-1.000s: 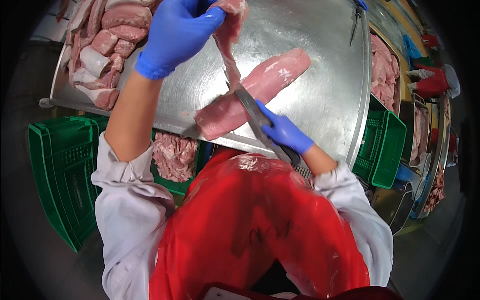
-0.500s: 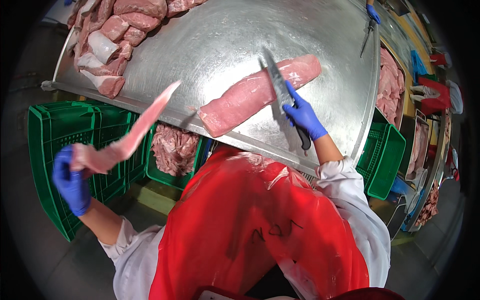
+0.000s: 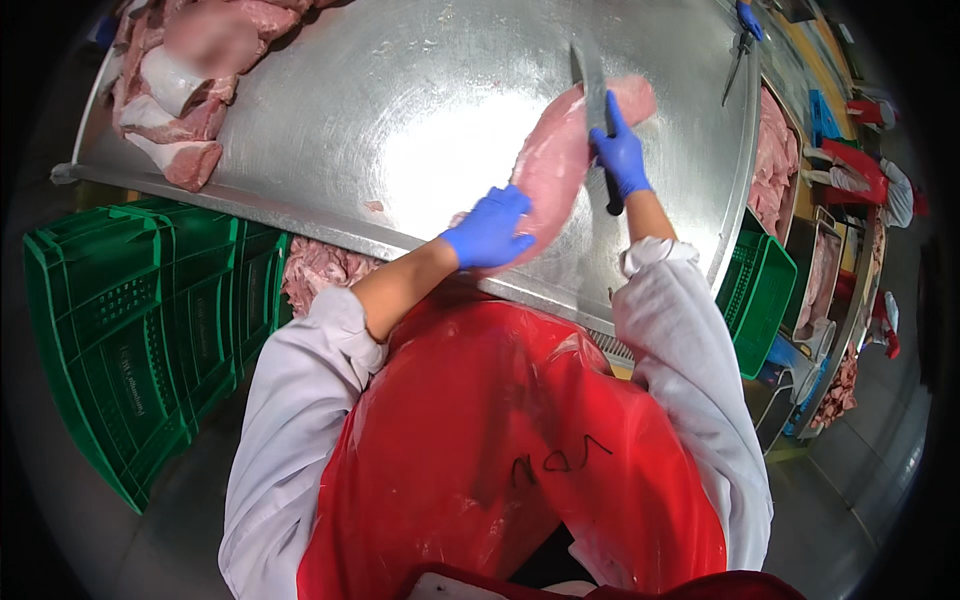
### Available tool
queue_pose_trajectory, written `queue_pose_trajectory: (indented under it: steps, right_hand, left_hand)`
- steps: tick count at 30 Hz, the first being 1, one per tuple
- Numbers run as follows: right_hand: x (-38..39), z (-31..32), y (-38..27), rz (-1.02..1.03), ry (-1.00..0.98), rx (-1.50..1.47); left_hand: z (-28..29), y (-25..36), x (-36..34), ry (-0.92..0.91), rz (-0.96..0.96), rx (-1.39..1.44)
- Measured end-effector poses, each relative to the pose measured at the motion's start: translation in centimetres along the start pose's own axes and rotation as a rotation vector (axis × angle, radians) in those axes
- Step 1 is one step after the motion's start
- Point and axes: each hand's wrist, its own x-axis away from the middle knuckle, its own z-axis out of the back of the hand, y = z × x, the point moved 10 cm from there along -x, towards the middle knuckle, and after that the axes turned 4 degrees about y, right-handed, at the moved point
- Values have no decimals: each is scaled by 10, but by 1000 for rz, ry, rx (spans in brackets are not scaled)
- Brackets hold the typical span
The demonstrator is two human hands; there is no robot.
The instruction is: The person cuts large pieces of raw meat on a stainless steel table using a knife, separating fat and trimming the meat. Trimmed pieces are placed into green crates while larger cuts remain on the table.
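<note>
A long pink pork loin (image 3: 556, 160) lies slantwise on the metal table, its far end tipped to the right and slightly blurred. My left hand (image 3: 490, 228), in a blue glove, grips its near end, thumb on one side and fingers on the other. In my gloved right hand (image 3: 622, 158) is a knife (image 3: 594, 85) with a dark handle. Its blade points away from me and passes over the far part of the loin. Whether the edge touches the meat, I cannot tell.
Several meat pieces (image 3: 180, 110) are heaped at the table's (image 3: 330, 130) far left. Below its edge are green crates (image 3: 150, 330) and meat trimmings (image 3: 320, 270). Another green crate (image 3: 755, 300) stands at right, near a bin of meat (image 3: 775, 165). A co-worker's gloved hand (image 3: 748, 18) holds a knife at upper right.
My left hand has let go of the meat strip it held over the crates and moved right onto the loin. The loin has turned more lengthwise away from me; the knife has shifted with my right hand.
</note>
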Motion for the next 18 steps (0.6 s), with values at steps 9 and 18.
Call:
queue_pose_trajectory:
  steps: [9, 18]
  right_hand:
    - [67, 33, -54, 8, 14, 229]
    - [148, -11, -30, 51, -32, 682]
  left_hand:
    - [-15, -36, 11, -122, 84, 391]
    - [65, -99, 1, 205, 291, 491]
